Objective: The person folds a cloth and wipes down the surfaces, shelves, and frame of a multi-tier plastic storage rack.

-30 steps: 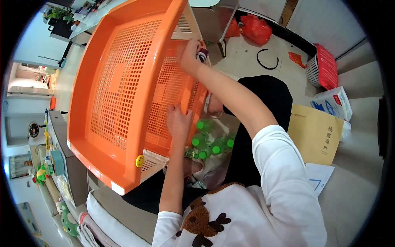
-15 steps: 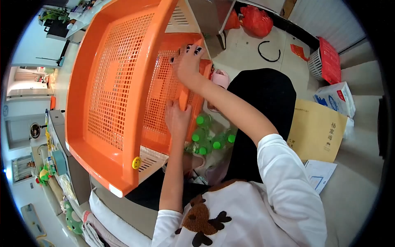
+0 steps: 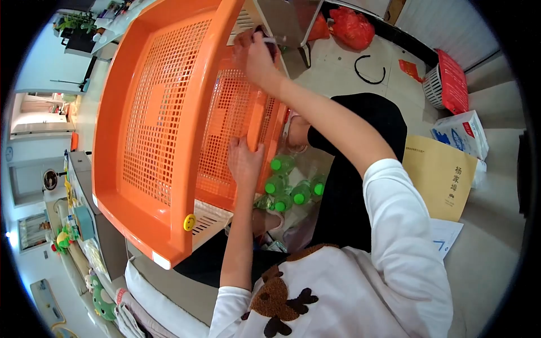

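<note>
A large orange rack with mesh baskets and cream slatted sides [image 3: 160,121] stands tilted in front of me. My left hand [image 3: 245,163] grips the orange rim [image 3: 256,127] of the inner, lower basket. My right hand [image 3: 256,59] is at the upper end of that basket, its fingers curled and partly blurred. Beside its fingers shows a small dark item with a white stripe [image 3: 270,42], too unclear to name. Several green-capped bottles [image 3: 282,183] stand on the floor beyond the basket.
A red plastic bag [image 3: 352,28], a black hoop [image 3: 370,70] and a white basket with a red cover [image 3: 445,84] lie across the floor. At the right are a tissue pack [image 3: 462,135] and a yellow envelope [image 3: 437,177]. A sofa cushion [image 3: 160,301] is at the lower left.
My right hand went from the basket's upper end down to the middle of its rim, then back up. My left hand has stayed on the rim.
</note>
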Available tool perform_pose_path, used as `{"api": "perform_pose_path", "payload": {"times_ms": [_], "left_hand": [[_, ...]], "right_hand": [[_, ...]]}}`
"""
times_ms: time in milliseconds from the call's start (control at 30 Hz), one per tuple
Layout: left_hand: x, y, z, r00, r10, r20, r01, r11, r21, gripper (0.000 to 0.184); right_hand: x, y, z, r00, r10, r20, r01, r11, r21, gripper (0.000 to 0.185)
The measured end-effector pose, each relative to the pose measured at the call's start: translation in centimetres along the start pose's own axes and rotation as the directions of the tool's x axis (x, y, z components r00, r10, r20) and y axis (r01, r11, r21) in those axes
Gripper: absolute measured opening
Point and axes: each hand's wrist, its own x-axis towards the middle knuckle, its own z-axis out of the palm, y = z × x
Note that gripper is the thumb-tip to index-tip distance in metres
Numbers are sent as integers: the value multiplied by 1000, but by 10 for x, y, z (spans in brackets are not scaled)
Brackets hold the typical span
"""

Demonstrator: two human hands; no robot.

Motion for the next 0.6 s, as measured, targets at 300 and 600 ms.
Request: {"api": "perform_pose_path", "payload": {"times_ms": [300, 600], "left_hand": [[-4, -1, 6, 993, 38, -109, -36, 999, 16, 41], [-1, 3, -2, 999, 5, -33, -7, 999, -36, 43]], "right_hand": [[11, 18, 2, 925, -155, 346, -94, 790, 605, 28], [-4, 23, 2, 877, -211, 432, -252, 563, 787, 26]]}}
